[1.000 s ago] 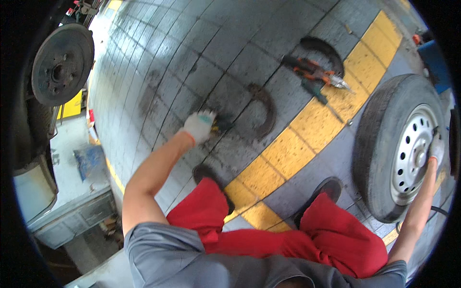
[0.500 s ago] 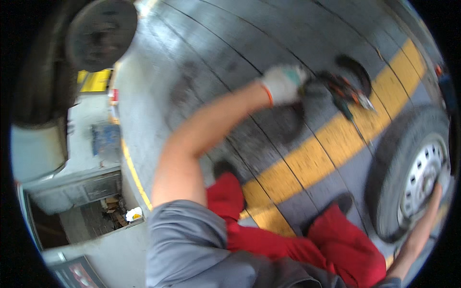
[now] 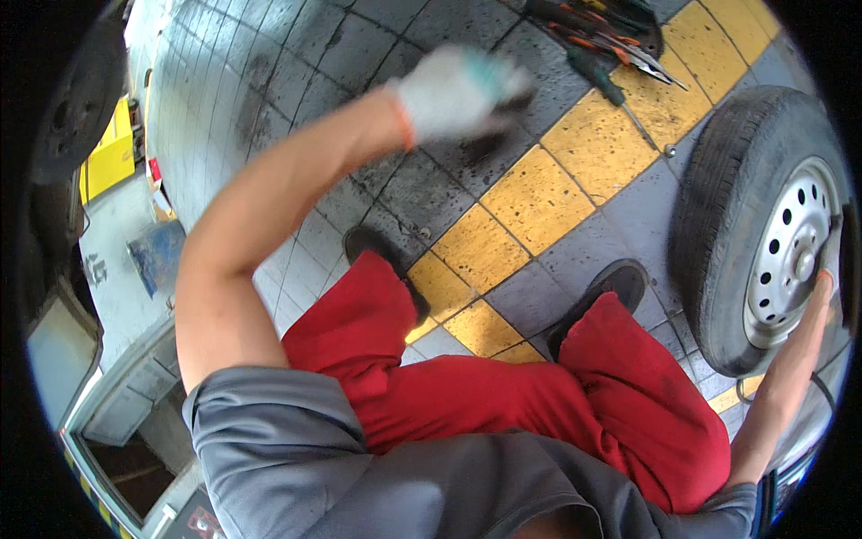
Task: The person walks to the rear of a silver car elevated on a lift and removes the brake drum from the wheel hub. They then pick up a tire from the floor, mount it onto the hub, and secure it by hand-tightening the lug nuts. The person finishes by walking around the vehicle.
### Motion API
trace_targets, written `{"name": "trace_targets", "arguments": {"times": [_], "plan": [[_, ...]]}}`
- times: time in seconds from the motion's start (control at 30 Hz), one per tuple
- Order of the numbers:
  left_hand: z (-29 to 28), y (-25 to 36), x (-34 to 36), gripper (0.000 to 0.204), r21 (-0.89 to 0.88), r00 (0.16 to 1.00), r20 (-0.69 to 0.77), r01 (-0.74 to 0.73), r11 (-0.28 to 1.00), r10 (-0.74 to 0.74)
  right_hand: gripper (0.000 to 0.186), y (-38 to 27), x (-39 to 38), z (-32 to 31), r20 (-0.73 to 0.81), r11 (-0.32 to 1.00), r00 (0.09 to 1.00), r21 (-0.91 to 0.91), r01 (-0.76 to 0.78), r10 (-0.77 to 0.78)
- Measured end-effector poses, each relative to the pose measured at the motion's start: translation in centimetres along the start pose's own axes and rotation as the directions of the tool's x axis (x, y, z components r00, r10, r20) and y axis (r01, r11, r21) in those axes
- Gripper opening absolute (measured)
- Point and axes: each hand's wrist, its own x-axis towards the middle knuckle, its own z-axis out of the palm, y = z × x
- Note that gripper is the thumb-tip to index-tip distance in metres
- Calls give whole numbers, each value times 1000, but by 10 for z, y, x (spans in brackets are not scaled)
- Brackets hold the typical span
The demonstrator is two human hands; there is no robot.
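My left hand (image 3: pixel 462 94), in a white glove with teal markings, is raised over the tiles, blurred, with curled fingers around something dark I cannot make out. Just right of it lie a heap of orange-handled pliers and tools (image 3: pixel 633 54), a green-handled screwdriver (image 3: pixel 603 84) and a small metal piece (image 3: pixel 670 150). A dark curved part (image 3: pixel 651 22) lies behind the tools. At the right stands a tyre (image 3: pixel 718 216) on a white steel rim (image 3: pixel 781 269). My right hand (image 3: pixel 830 251), also gloved, touches that rim's far edge; its fingers are hard to make out.
My red-trousered legs and dark shoes are on grey tiles (image 3: pixel 395 180) crossed by a yellow band (image 3: pixel 521 216). At the left are a raised brake disc (image 3: pixel 72 108), a yellow object (image 3: pixel 106 157), a blue item (image 3: pixel 151 256) and an opening (image 3: pixel 135 458). A hose (image 3: pixel 817 391) lies beside the wheel.
My left hand has moved up and right, then a little back left beside the tools. The view has shifted. My right hand remains at the wheel.
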Motion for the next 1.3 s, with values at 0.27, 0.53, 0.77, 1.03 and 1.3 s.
{"name": "trace_targets", "arguments": {"times": [0.27, 0.53, 0.77, 1.03, 1.3], "plan": [[83, 114, -216, 43, -77, 703, 709, 164, 983, -61, 85, -119, -108, -35, -5, 991, 997, 112, -77, 78], [82, 114, -158, 39, -246, 821, 567, 247, 937, -67, 81, -135, -112, -60, -46, 987, 998, 158, -42, 50], [57, 119, 63, 35, -562, 1000, 3, 6, 827, -5, 75, -127, -127, -67, -31, 982, 996, 170, -78, 84], [125, 145, 191, 23, -124, 987, 26, 162, 979, -160, 77, -138, -126, -65, -14, 973, 992, 200, -117, 123], [123, 150, 171, 28, -768, 911, -13, 255, 588, -411, 68, -140, -125, -101, 271, 976, 956, 156, -154, 108]]}}
